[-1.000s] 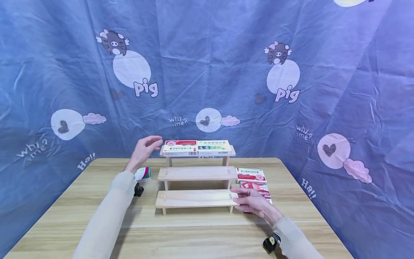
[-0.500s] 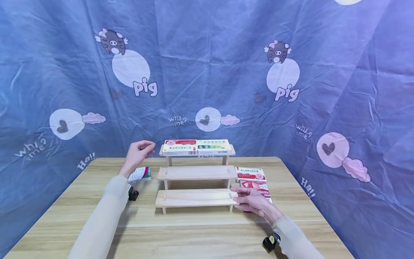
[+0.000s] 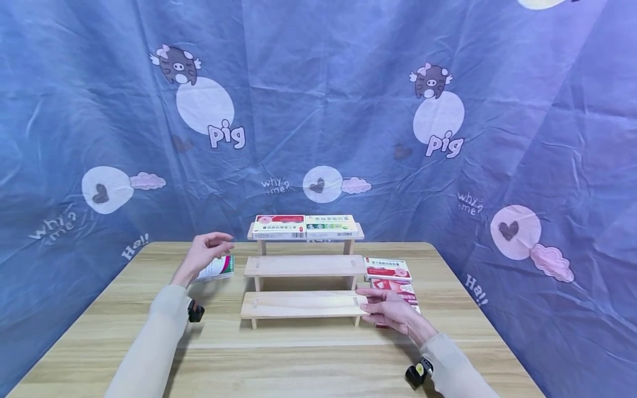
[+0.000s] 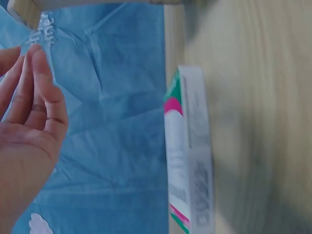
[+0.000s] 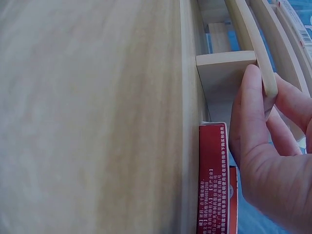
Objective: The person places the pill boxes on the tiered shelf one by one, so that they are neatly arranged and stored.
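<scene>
My right hand (image 3: 392,315) pinches the right end of the wooden shelf's (image 3: 303,303) front step, thumb and fingers on both faces of the board. My left hand (image 3: 204,254) is up off the counter (image 3: 308,365), with its fingers loosely bent and the tips near the thumb. It is near a white box (image 3: 217,267) with green and pink on it, between the shelf and the counter's left edge. The shelf stands midway along the counter, toward the back edge. Two medicine boxes (image 3: 329,225) lie side by side on its top step. A pink-red box (image 3: 398,287) lies by my right hand, toward the counter's right edge.
</scene>
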Demonstrator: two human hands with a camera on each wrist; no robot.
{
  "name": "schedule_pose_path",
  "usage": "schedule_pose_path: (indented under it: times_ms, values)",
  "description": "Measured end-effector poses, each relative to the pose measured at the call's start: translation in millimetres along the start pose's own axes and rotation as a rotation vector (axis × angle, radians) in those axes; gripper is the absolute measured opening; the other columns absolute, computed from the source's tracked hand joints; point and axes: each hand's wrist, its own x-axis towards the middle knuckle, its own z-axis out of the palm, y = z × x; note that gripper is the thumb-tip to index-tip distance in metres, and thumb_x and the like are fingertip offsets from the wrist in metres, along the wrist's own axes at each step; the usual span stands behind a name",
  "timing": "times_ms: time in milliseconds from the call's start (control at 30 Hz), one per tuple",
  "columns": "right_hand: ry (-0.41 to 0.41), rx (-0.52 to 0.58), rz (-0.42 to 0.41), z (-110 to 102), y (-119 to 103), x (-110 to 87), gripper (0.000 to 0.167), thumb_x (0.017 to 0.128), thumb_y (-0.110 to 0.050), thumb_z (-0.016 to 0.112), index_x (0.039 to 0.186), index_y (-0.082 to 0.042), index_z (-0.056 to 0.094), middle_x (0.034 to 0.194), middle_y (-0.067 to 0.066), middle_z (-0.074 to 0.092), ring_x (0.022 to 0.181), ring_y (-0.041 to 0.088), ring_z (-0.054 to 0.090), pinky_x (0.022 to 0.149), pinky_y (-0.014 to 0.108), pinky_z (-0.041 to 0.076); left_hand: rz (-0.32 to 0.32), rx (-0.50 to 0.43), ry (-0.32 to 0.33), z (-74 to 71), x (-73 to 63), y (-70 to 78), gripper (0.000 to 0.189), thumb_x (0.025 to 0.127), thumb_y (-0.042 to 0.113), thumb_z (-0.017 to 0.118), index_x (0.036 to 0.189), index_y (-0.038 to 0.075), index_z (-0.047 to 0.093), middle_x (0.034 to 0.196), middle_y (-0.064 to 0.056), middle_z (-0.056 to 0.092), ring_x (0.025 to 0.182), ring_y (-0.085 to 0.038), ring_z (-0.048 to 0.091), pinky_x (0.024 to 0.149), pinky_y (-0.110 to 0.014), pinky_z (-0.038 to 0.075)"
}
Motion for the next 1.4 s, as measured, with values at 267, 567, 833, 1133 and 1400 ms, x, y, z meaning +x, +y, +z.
schedule_pose_path:
  times_ms: [267, 567, 833, 1133, 1400]
  values:
    - [-0.005, 0.005, -0.004, 0, 0, 0.1, 0.055, 0.093, 0.002, 0.059, 0.144, 0.007, 0.04, 0.109, 0.006, 0.067, 0.093, 0.016, 0.069, 0.084, 0.03, 0.06, 0.006, 0.035, -0.027, -7.7, -13.4, -6.8, 0.035, 0.091, 0.012, 0.069, 0.119, -0.008, 0.062, 0.106, -0.014, 0.073, 0.086, -0.004, 0.067, 0.068, -0.025, 0.056]
    - [0.001, 0.005, -0.002, 0, 1, 0.6, 0.054, 0.093, 0.003, 0.058, 0.144, 0.007, 0.039, 0.11, 0.007, 0.067, 0.093, 0.017, 0.07, 0.084, 0.03, 0.06, -0.041, 0.176, -0.055, -24.2, -19.9, -34.9, 0.046, 0.09, 0.022, 0.071, 0.125, -0.006, 0.061, 0.123, -0.026, 0.064, 0.095, 0.001, 0.06, 0.082, -0.014, 0.049]
    - [-0.013, 0.01, -0.01, -1, 1, 1.6, 0.054, 0.094, 0.003, 0.058, 0.144, 0.008, 0.039, 0.109, 0.007, 0.067, 0.093, 0.017, 0.07, 0.084, 0.029, 0.06, -0.053, 0.249, -0.073, -35.6, -23.7, -47.0, 0.048, 0.09, 0.021, 0.071, 0.127, -0.006, 0.059, 0.123, -0.026, 0.064, 0.101, -0.01, 0.06, 0.084, -0.015, 0.045]
    - [-0.002, 0.013, -0.007, 0, 2, 0.4, 0.052, 0.094, 0.003, 0.057, 0.143, 0.006, 0.041, 0.111, 0.008, 0.066, 0.094, 0.018, 0.07, 0.084, 0.03, 0.06, -0.091, 0.228, -0.071, -45.4, -25.4, -60.8, 0.048, 0.093, 0.012, 0.065, 0.135, -0.008, 0.051, 0.136, -0.03, 0.053, 0.104, -0.014, 0.058, 0.081, -0.014, 0.047]
    - [0.007, 0.01, 0.0, 3, -1, -1.9, 0.053, 0.094, 0.003, 0.057, 0.143, 0.007, 0.041, 0.11, 0.007, 0.066, 0.093, 0.018, 0.07, 0.084, 0.03, 0.06, -0.151, 0.171, -0.051, -46.0, -28.1, -63.0, 0.051, 0.093, 0.011, 0.065, 0.135, -0.011, 0.049, 0.132, -0.033, 0.054, 0.093, -0.001, 0.057, 0.078, -0.018, 0.051]
